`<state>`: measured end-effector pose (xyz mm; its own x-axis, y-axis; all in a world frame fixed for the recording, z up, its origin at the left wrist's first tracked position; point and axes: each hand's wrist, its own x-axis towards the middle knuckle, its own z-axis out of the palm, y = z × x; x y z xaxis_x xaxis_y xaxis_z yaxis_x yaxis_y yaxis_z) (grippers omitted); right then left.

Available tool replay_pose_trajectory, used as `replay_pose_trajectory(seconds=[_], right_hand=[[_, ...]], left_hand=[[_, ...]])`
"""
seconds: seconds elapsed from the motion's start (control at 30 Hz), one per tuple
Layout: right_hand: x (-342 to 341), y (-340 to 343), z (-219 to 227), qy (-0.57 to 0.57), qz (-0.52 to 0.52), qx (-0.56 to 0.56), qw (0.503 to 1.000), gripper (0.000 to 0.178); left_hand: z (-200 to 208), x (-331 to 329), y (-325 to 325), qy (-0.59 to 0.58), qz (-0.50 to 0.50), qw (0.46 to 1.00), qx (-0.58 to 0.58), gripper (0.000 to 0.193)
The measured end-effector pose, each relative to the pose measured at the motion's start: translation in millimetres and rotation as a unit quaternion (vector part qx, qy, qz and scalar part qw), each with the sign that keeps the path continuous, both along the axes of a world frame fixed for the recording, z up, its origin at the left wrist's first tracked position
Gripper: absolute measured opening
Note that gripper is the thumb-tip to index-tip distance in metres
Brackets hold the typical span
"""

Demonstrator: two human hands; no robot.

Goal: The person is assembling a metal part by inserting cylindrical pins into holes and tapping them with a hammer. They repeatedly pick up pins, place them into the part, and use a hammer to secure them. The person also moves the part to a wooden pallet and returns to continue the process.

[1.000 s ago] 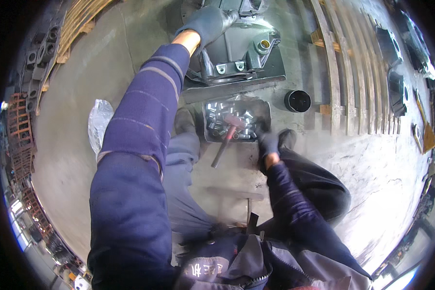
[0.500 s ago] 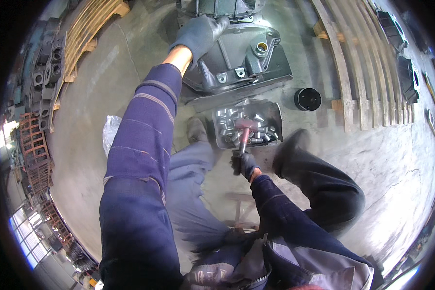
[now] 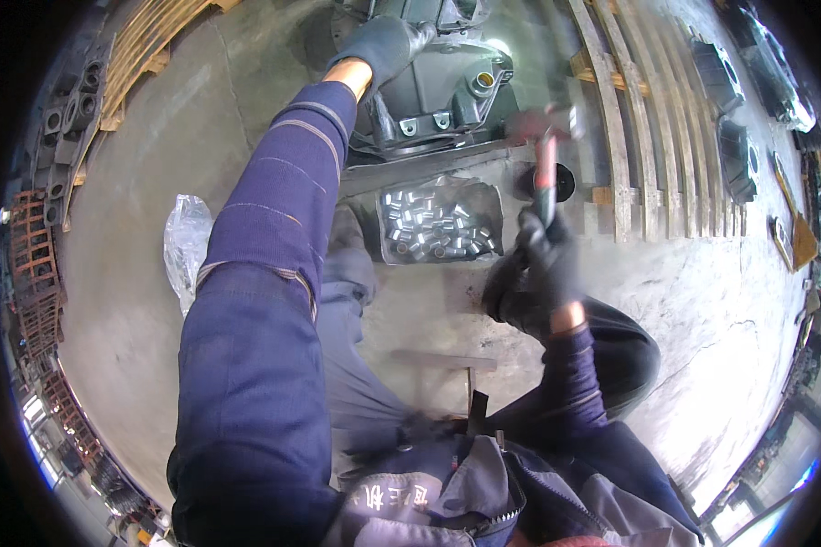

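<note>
My left hand (image 3: 381,47), in a dark grey glove, reaches far forward to the large dark grey metal casting (image 3: 433,91). Its fingers are curled together against the upper part of the casting; whatever they pinch is hidden. In the casting's right side sits a round boss with a brass-coloured ring (image 3: 484,81). My right hand (image 3: 547,260), gloved in black, is closed round the handle of a hammer (image 3: 545,164). The hammer is raised right of the casting, its reddish head uppermost and blurred by motion. Nearer to me, a tray (image 3: 383,258) holds many short silvery metal sleeves (image 3: 438,223).
A black round can (image 3: 564,182) stands behind the hammer, partly covered. Wooden pallets (image 3: 625,137) lie to the right, with dark castings (image 3: 737,159) beyond. Another pallet (image 3: 150,55) is at far left. A clear plastic bag (image 3: 187,246) lies left of my left arm.
My right hand has swung the hammer from above the tray of sleeves to the right and up. My left hand stays at the casting; the whole view has shifted slightly.
</note>
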<state>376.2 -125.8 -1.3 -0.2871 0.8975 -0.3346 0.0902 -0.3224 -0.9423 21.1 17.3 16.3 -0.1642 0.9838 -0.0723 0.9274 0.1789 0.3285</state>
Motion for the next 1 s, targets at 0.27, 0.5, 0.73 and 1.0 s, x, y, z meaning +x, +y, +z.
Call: replay_pose_trajectory(seconds=[0.27,0.5,0.73,1.0], right_hand=[[-33,81,45,-0.321,0.092,0.184,0.925,0.040],[-31,96,56,-0.426,0.164,0.255,0.853,0.037],[-35,96,51,-0.434,0.137,0.253,0.853,0.042],[-27,106,67,-0.367,0.128,0.268,0.881,0.044]], left_hand=[[-6,-4,4,-0.012,-0.001,1.000,0.005,0.066],[3,1,0,-0.001,0.001,1.000,-0.017,0.060],[0,1,1,0.002,0.024,1.000,-0.016,0.062],[-5,-4,3,0.000,0.008,1.000,-0.020,0.061]])
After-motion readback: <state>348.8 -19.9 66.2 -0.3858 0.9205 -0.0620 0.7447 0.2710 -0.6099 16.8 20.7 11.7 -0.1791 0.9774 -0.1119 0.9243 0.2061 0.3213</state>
